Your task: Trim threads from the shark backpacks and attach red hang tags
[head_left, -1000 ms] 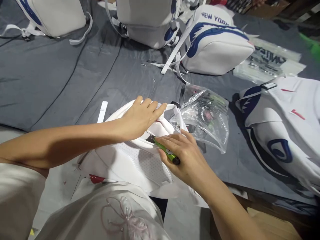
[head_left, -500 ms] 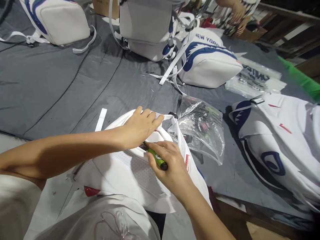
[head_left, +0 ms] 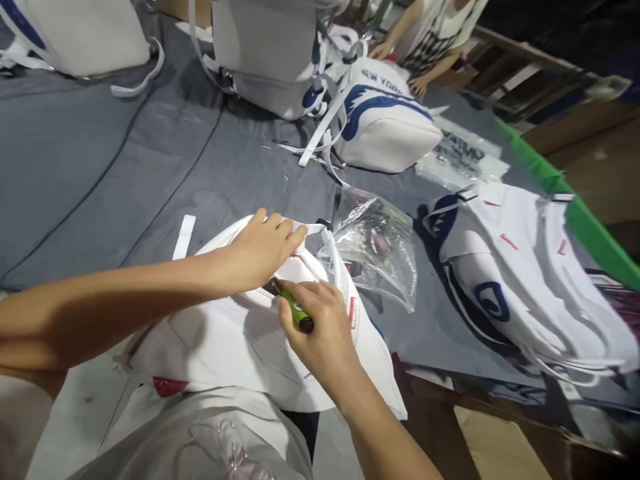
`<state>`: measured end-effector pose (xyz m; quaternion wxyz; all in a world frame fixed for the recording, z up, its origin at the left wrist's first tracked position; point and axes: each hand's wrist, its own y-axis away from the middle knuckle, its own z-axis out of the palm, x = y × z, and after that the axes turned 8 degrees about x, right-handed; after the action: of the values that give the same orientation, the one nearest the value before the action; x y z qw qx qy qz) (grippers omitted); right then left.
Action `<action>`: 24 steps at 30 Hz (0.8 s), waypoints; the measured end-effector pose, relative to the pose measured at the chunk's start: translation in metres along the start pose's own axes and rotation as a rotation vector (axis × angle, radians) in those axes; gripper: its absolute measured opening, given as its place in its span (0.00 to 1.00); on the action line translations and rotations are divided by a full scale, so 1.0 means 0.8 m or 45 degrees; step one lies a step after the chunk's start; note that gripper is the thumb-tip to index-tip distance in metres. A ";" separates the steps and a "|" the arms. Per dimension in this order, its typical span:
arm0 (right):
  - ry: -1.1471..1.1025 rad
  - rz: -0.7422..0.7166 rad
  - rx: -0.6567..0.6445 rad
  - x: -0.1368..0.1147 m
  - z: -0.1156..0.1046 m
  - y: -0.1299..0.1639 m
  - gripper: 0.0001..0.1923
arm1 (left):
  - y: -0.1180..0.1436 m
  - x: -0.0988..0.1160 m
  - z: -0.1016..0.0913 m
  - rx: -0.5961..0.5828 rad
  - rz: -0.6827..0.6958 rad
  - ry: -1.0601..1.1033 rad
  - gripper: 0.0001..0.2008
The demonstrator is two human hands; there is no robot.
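Note:
A white backpack (head_left: pixel 215 347) with a red label lies against my body at the table's front edge. My left hand (head_left: pixel 263 252) is closed over its upper edge, beside the loop at the top. In my right hand (head_left: pixel 323 320) is a small green-handled tool (head_left: pixel 296 308) with a black butt end. The tool's dark front end points into the folds at the bag's upper part, just below my left hand. Its tip is hidden there, so I cannot tell its exact kind.
A white backpack (head_left: pixel 530 267) with blue patches lies to the right. Clear plastic bags (head_left: pixel 380 247) sit beside my work. At the back are a "New York" backpack (head_left: pixel 390 133), a greyish backpack (head_left: pixel 265 53) and another person's hands (head_left: pixel 419 85). Green sheeting (head_left: pixel 575 200) edges the table.
The camera view has swung right, so everything sits farther left. Both hands keep their hold on the backpack and tool. The other person's hands have moved apart.

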<state>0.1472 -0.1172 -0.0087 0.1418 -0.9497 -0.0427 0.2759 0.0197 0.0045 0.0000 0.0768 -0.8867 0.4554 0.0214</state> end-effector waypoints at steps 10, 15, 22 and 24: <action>-0.005 0.033 -0.024 -0.005 0.002 0.000 0.11 | -0.002 -0.004 -0.010 -0.064 0.000 0.054 0.33; 0.046 0.040 0.007 -0.002 0.001 0.003 0.11 | -0.003 -0.006 -0.013 -0.084 0.003 0.097 0.31; 0.073 0.022 0.032 -0.003 0.002 0.001 0.10 | 0.000 -0.011 -0.009 -0.093 0.025 0.066 0.34; 0.040 0.020 0.034 -0.005 0.004 0.002 0.10 | 0.001 -0.013 -0.013 -0.127 0.034 0.062 0.36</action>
<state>0.1423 -0.1188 -0.0094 0.1530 -0.9522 -0.0293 0.2627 0.0126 0.0106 0.0113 0.0211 -0.8835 0.4674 0.0234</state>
